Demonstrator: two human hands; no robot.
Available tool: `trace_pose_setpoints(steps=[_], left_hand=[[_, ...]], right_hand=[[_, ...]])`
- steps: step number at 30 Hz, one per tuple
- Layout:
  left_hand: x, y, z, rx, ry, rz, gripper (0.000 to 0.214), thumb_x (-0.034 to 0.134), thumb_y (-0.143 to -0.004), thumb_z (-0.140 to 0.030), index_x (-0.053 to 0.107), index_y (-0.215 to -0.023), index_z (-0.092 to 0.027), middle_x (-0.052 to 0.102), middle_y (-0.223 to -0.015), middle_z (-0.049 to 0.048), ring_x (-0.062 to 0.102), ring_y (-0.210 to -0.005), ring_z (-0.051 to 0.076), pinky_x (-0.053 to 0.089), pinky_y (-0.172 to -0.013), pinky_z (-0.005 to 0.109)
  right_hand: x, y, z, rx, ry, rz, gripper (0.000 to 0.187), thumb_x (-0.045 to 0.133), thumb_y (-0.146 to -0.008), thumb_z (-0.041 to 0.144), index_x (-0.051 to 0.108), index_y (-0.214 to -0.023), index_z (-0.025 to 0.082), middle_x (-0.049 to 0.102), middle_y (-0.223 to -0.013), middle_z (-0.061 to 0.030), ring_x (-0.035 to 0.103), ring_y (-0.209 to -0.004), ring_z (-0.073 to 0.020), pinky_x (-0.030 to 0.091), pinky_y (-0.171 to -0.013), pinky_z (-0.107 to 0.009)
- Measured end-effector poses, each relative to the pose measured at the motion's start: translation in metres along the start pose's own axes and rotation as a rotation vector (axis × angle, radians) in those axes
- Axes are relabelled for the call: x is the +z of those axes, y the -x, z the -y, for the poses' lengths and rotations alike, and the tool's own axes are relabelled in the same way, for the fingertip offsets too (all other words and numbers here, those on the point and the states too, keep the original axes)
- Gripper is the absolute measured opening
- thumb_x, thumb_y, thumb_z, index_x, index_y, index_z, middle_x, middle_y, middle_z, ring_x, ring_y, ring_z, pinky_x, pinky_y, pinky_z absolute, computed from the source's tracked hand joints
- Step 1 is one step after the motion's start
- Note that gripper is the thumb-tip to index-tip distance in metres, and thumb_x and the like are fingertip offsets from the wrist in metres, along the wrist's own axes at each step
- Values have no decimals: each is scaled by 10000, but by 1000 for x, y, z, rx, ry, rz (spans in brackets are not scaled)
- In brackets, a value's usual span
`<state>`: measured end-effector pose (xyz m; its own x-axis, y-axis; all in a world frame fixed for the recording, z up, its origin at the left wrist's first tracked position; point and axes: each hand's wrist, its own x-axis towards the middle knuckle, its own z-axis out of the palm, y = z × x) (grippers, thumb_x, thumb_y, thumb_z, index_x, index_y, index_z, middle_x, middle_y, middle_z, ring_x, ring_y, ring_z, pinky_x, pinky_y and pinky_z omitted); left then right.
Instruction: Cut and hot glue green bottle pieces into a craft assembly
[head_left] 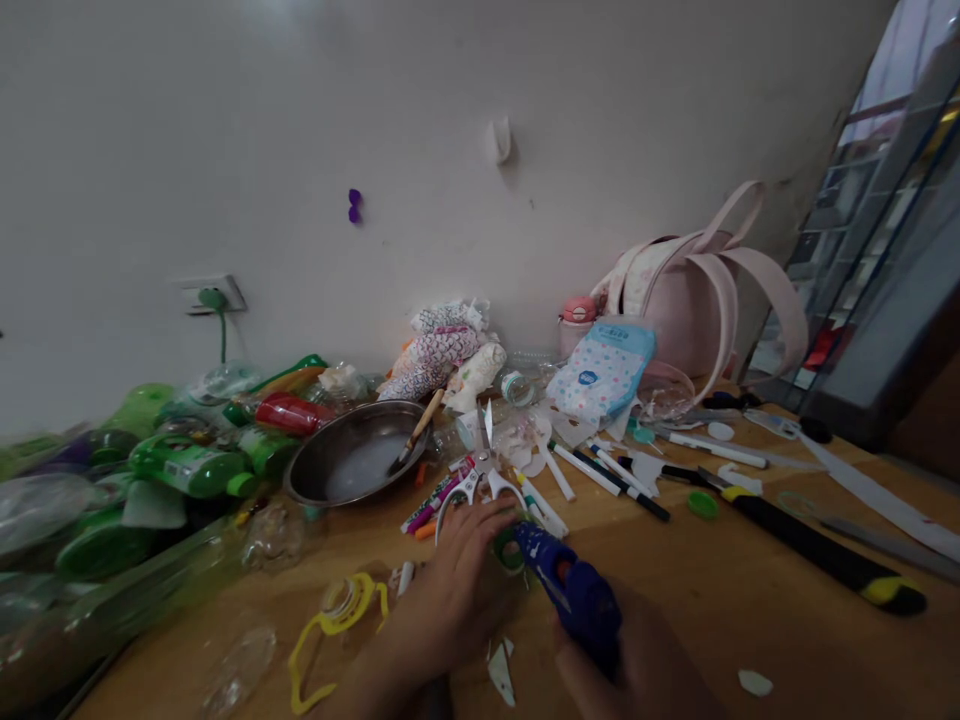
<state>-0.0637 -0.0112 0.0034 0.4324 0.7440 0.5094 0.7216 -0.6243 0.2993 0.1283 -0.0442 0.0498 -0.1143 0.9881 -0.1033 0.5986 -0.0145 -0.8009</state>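
My right hand [630, 650] is wrapped round a blue glue gun [574, 590], whose tip points up and left. Beside that tip, my left hand [461, 570] holds a small green ring-shaped piece [510, 550]; its fingers partly cover it. White-handled scissors [486, 465] lie just beyond my left fingers, blades pointing away. To the left of my left wrist is a yellow plastic strip [360, 600] cut with a round neck. White scraps [501, 672] lie between my hands.
A metal bowl [360, 455] with a brush [420, 430] stands behind. Green bottles [187, 465] crowd the left. Markers [585, 470], a blue packet [607, 370] and a pink backpack [682, 300] are at the back right. A black-and-yellow handled tool [817, 545] lies right.
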Motion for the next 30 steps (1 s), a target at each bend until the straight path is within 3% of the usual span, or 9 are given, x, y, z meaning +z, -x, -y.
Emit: trace_pose_setpoints(steps=[4, 9, 13, 17, 22, 30], left_hand=[[-3, -1, -3, 29, -25, 17, 618, 606, -765, -94, 360, -1312, -243, 567, -1326, 144, 517, -1242, 289, 445, -1006, 511], [-5, -4, -6, 50, 0, 7, 571, 582, -784, -107, 368, -1299, -229, 587, -1286, 154, 539, -1212, 282, 455, -990, 494], [-4, -3, -6, 45, 23, 15, 598, 590, -774, -102, 356, -1309, -231, 568, -1306, 158, 521, -1233, 287, 433, -1011, 507], [-4, -3, -5, 28, 39, 33, 625, 580, -758, -75, 336, -1309, -242, 549, -1321, 151, 503, -1250, 280, 426, -1023, 502], [-5, -5, -7, 18, 58, 69, 604, 575, -770, -82, 318, -1293, -243, 539, -1321, 153, 489, -1259, 281, 418, -1027, 526], [-5, -4, -7, 16, 38, 82, 623, 571, -775, -73, 291, -1302, -252, 528, -1333, 153, 475, -1271, 286, 421, -1024, 541]], right_hand=[[-3, -4, 0, -26, 19, 44, 282, 391, -678, 384, 604, -765, 221, 693, -755, -87, 647, -694, -247, 430, -608, -325], [-4, -3, 1, 9, 8, -12, 330, 380, -681, 425, 619, -773, 218, 689, -837, -111, 646, -817, -272, 438, -693, -345], [-3, -3, 0, 42, 14, 20, 338, 365, -686, 437, 615, -765, 224, 677, -801, -105, 646, -772, -271, 431, -661, -346], [-4, -6, -3, 53, 17, 6, 382, 398, -691, 437, 646, -858, 199, 690, -866, -118, 653, -815, -271, 450, -708, -341], [-10, -8, 0, 82, 48, 99, 327, 419, -715, 396, 640, -835, 188, 698, -820, -112, 663, -772, -255, 447, -648, -306], [-14, -8, 5, 143, 117, 126, 283, 441, -758, 354, 632, -865, 175, 698, -849, -121, 666, -789, -262, 426, -633, -310]])
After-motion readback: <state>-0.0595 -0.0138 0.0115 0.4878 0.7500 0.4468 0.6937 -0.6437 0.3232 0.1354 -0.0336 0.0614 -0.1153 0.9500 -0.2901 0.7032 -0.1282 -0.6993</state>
